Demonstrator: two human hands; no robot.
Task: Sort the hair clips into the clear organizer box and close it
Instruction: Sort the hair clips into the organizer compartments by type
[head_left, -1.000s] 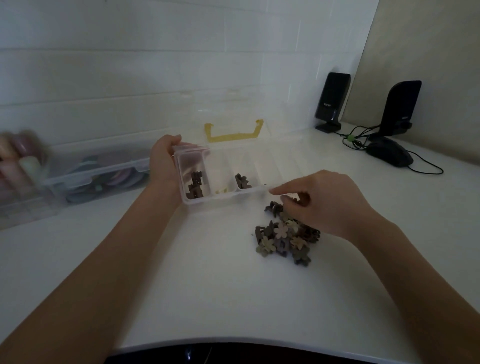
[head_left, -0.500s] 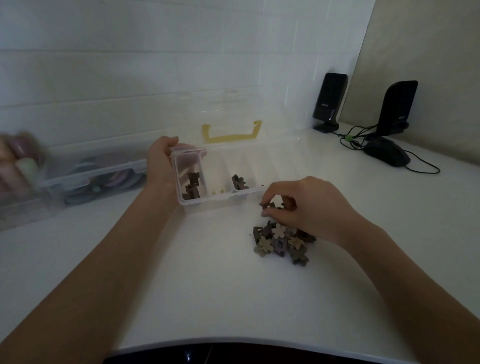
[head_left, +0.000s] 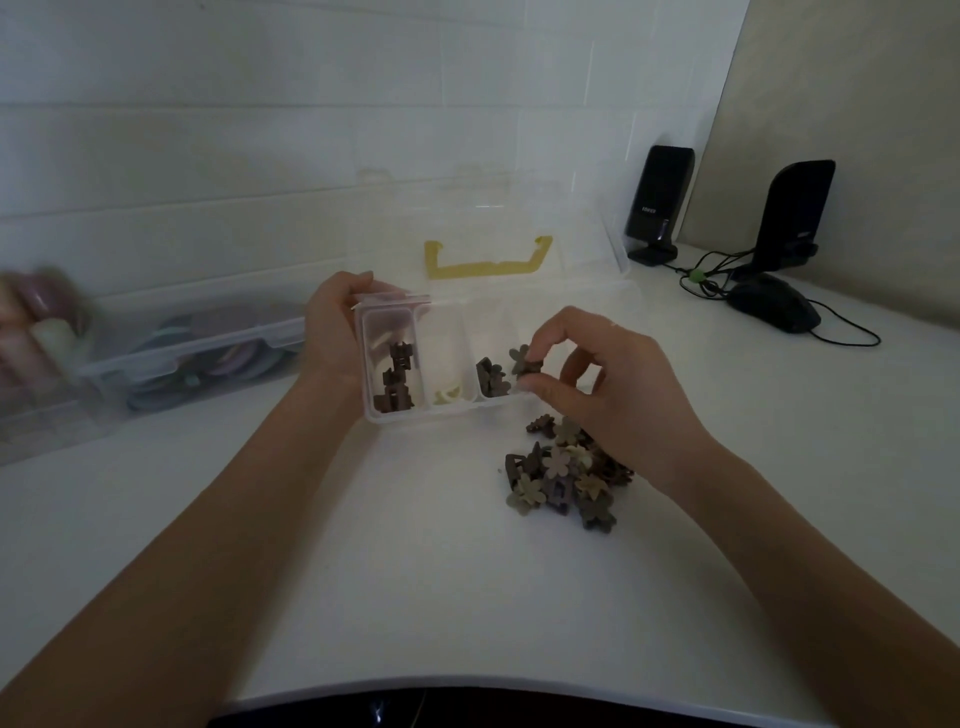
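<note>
The risk lay mostly with the clear plastic organizer box (head_left: 415, 410), its lid (head_left: 483, 218) standing open behind it with a yellow handle (head_left: 485, 265) showing through. The left hand (head_left: 332, 332) gripped only its left end wall, fingers curled over the rim, so a nudge from the other hand against the front wall could probably have swung the light box round or tipped it. The right hand (head_left: 608, 384) pinched a small brown flower-shaped hair clip (head_left: 524, 360) between thumb and forefinger, directly above the box's 3rd compartment counting from the left. Judging by that thin fingertip hold, a clip released too high might have bounced off a divider into the neighbouring cell, spoiling the sort, or dropped in front of the box.

In the box, the 1st compartment held several dark brown clips (head_left: 395, 382); the 2nd held a few pale cream pieces (head_left: 447, 397) low against the front wall; the 3rd held a few brown flower clips (head_left: 491, 379). Compartments further right looked bare, though glare made that uncertain. In front of the box and to its right, a loose pile of brown and beige flower clips (head_left: 563, 475) lay on the white surface (head_left: 415, 571), not yet sorted. Left of the box stood a second clear lidded container (head_left: 197, 343) holding blurred pastel items, too unclear to name.
</note>
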